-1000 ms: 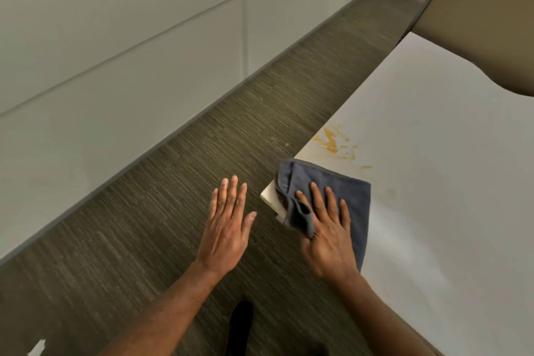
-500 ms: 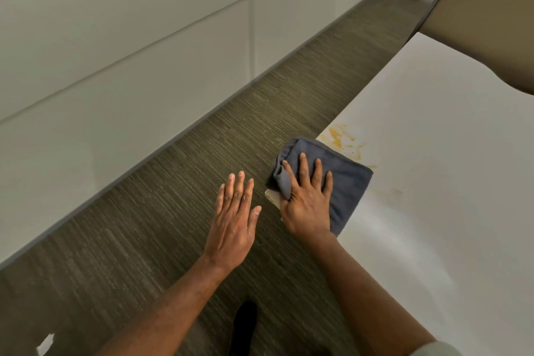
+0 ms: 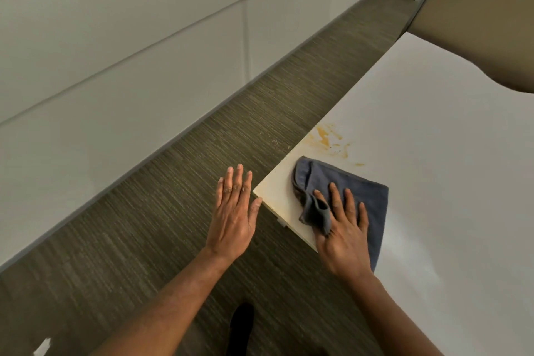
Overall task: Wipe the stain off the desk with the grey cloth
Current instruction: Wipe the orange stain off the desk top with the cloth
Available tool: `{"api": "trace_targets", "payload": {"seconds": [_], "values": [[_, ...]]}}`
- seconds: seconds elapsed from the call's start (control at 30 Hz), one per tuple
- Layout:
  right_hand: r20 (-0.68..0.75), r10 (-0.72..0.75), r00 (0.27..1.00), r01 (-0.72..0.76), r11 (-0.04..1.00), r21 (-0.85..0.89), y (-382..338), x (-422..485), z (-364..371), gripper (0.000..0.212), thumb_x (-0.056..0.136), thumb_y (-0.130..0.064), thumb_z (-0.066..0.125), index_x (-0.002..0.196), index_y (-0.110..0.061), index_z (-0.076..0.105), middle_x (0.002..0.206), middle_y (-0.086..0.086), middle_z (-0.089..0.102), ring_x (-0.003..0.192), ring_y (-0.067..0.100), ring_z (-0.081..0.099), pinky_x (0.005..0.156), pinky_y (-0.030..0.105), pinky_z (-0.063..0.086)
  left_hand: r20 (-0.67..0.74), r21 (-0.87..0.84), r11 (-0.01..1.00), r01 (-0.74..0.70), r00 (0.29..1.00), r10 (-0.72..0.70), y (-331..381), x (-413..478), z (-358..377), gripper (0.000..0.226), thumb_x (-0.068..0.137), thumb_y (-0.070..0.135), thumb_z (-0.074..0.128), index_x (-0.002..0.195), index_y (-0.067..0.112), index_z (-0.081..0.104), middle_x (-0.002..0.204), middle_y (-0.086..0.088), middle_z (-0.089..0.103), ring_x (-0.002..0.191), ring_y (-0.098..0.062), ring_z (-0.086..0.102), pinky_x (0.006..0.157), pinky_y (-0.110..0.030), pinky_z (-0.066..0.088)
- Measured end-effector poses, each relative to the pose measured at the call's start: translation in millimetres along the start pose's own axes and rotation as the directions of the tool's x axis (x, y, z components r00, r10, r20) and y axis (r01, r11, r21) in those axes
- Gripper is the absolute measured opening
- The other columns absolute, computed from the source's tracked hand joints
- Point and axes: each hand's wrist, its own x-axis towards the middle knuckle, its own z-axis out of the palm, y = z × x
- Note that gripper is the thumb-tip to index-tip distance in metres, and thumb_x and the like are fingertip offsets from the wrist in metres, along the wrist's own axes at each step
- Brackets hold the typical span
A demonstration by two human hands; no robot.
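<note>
Right hand point(image 3: 344, 235), palm down with fingers spread, presses flat on the grey cloth point(image 3: 346, 191); a fold of the cloth rises between the thumb and index finger, so the hand pins the fabric to the desk point(image 3: 433, 153) rather than closing around it. The cloth lies on the near left corner of the white desk, its far edge just short of the stain point(image 3: 329, 140), an orange-yellow smear with scattered flecks near the desk's left edge. Left hand point(image 3: 235, 217) is open and flat, fingers together, holding nothing; it hangs over the carpeted floor point(image 3: 173, 211), thumb tip just beside the desk corner. No containers appear. A pale panelled wall point(image 3: 115, 52) borders the floor.
</note>
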Motion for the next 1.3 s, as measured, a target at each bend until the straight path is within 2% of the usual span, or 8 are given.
{"api": "trace_targets", "payload": {"seconds": [0.17,0.33,0.5,0.7,0.87,1.03,1.2,1.3], "values": [[-0.032,0.134,0.990,-0.134,0.991,0.007,-19,33,-2,0.080,0.098,-0.031,0.044,0.160,-0.038,-0.006,0.169,0.001,-0.019,0.154,0.027,-0.025,0.125,0.054,-0.013,0.060,0.002,0.996,-0.091,0.994,0.090,1,-5,2,0.067,0.111,0.047,0.021,0.164,0.008,0.012,0.174,-0.012,0.005,0.162,-0.027,0.000,0.130,-0.052,0.016],[-0.027,0.036,0.999,-0.037,0.999,-0.022,-41,33,5,0.078,0.098,-0.039,0.043,0.161,-0.036,-0.002,0.170,0.003,-0.013,0.155,0.031,-0.021,0.125,0.057,-0.007,0.104,-0.024,0.993,-0.114,0.988,0.116,5,-9,1,0.071,0.109,0.051,0.022,0.165,0.010,0.005,0.174,-0.010,-0.001,0.162,-0.025,-0.005,0.131,-0.050,0.012],[-0.018,-0.024,1.000,0.024,0.999,-0.022,-20,-9,13,0.080,0.089,-0.041,0.032,0.160,-0.038,-0.003,0.170,-0.001,-0.014,0.154,0.023,-0.024,0.126,0.055,-0.007,0.089,0.047,0.990,-0.130,0.988,0.125,3,-10,4,0.076,0.109,0.056,0.018,0.164,0.006,0.007,0.174,-0.013,0.001,0.162,-0.027,-0.001,0.130,-0.051,0.016],[-0.103,0.249,0.963,-0.248,0.968,0.026,30,-16,2,0.084,0.086,-0.029,0.041,0.162,-0.033,0.005,0.170,0.000,-0.014,0.155,0.024,-0.021,0.126,0.052,-0.010,0.067,0.064,0.980,-0.187,0.981,0.183,-3,-9,12,0.079,0.108,0.060,0.020,0.164,0.005,0.006,0.174,-0.013,0.000,0.162,-0.029,0.001,0.130,-0.051,0.013],[-0.138,0.368,0.920,-0.359,0.929,0.088,23,31,-9,0.080,0.094,-0.025,0.050,0.162,-0.029,0.008,0.171,0.006,-0.009,0.156,0.031,-0.017,0.125,0.056,-0.009,0.033,0.066,0.974,-0.216,0.976,0.214,-6,-8,16,0.081,0.108,0.060,0.023,0.164,0.004,0.008,0.174,-0.014,0.003,0.162,-0.029,0.003,0.130,-0.051,0.012],[-0.109,0.240,0.965,-0.237,0.971,0.035,-10,59,-8,0.079,0.095,-0.030,0.045,0.162,-0.030,0.002,0.171,0.007,-0.011,0.155,0.034,-0.017,0.124,0.057,-0.010,0.008,0.089,0.966,-0.244,0.970,0.244,-10,-6,19,0.084,0.107,0.061,0.028,0.163,0.002,0.009,0.174,-0.016,0.006,0.162,-0.031,0.006,0.129,-0.053,0.015],[-0.079,0.092,0.993,-0.090,0.996,0.024,-9,33,2,0.083,0.093,-0.031,0.046,0.161,-0.037,-0.003,0.171,-0.002,-0.012,0.155,0.024,-0.021,0.126,0.053,-0.010,0.009,0.105,0.955,-0.277,0.961,0.278,-15,-5,20,0.084,0.107,0.062,0.027,0.164,0.003,0.009,0.174,-0.016,0.006,0.161,-0.032,0.007,0.129,-0.053,0.016],[-0.087,0.168,0.982,-0.164,0.985,0.055,12,13,2,0.083,0.085,-0.031,0.035,0.161,-0.038,0.002,0.170,-0.005,-0.012,0.155,0.017,-0.022,0.126,0.049,-0.013,0.001,0.112,0.949,-0.295,0.955,0.296,-15,0,18,0.083,0.107,0.062,0.026,0.164,0.004,0.009,0.174,-0.015,0.005,0.161,-0.031,0.007,0.129,-0.053,0.014]]}}
